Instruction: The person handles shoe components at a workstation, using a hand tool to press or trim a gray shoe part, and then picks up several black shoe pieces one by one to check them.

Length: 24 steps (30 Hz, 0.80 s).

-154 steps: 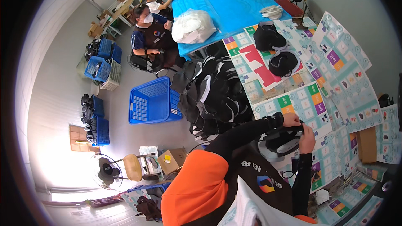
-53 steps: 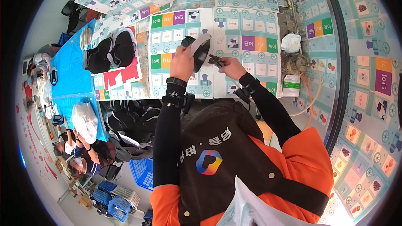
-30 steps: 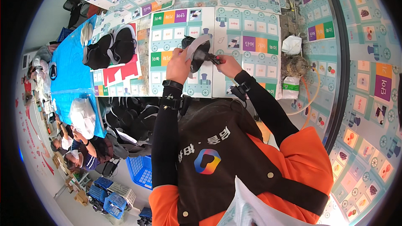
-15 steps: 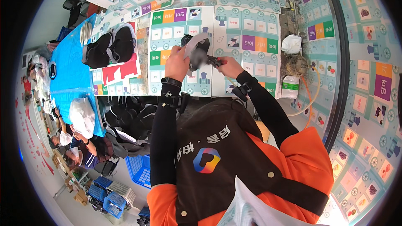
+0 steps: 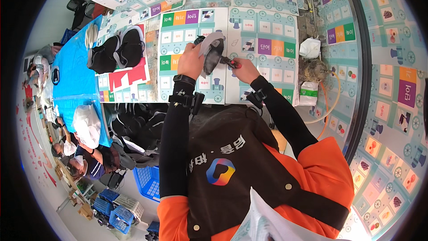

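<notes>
two hands: one left hand (image 5: 190,62), one right hand (image 5: 246,70). shoe pieces: one dark held shoe piece (image 5: 214,56) in the left, two loose black shoe pieces (image 5: 104,56) further left. one dark tool (image 5: 228,62) in the right. two hoses: one orange hose (image 5: 328,107), one pale hose (image 5: 340,89). one big white bag (image 5: 87,126). at least four blue baskets (image 5: 147,183), one pale crate (image 5: 130,203). at least two co-workers (image 5: 96,166). black pile (image 5: 138,125): overlapped, can't count.

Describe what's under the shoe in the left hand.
A printed sheet shows around the shoe, with green, orange and purple printing. The part behind the shoe and left hand is covered; whether the shoe touches the sheet, I cannot tell.
</notes>
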Motion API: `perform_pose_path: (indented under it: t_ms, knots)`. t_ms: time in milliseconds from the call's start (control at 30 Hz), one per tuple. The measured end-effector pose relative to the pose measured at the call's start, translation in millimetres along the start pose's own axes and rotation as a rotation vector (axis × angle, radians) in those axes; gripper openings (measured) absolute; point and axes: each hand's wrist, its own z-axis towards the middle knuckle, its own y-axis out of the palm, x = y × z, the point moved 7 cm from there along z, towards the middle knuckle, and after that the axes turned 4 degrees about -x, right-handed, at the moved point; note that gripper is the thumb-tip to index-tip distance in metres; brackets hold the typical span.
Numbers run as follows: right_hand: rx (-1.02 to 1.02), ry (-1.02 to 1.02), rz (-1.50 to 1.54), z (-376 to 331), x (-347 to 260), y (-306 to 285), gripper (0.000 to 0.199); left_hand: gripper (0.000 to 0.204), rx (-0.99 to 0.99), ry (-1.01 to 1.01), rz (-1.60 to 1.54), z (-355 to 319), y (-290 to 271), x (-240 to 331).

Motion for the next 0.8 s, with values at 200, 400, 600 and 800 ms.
perform_pose_path:
  t_ms: [200, 400, 600, 800]
  knots:
    - [0.024, 0.005, 0.004, 0.3, -0.3, -3.7, 0.021, 0.036, -0.008, 0.024, 0.013, 5.9, 0.7, 3.7]
    - [0.026, 0.058, 0.081, -7.2, -9.0, -12.3, 0.022, 0.036, -0.011, -0.005, -0.003, 3.8, 0.2, 1.7]
    - [0.077, 0.01, 0.012, -4.6, 5.9, -7.4, 0.024, 0.04, -0.013, 0.016, 0.007, 3.1, -0.2, 2.0]
    - [0.127, 0.074, 0.07, -9.5, 0.5, -14.8, 0.024, 0.04, -0.016, 0.018, 0.003, -0.1, 0.1, -1.6]
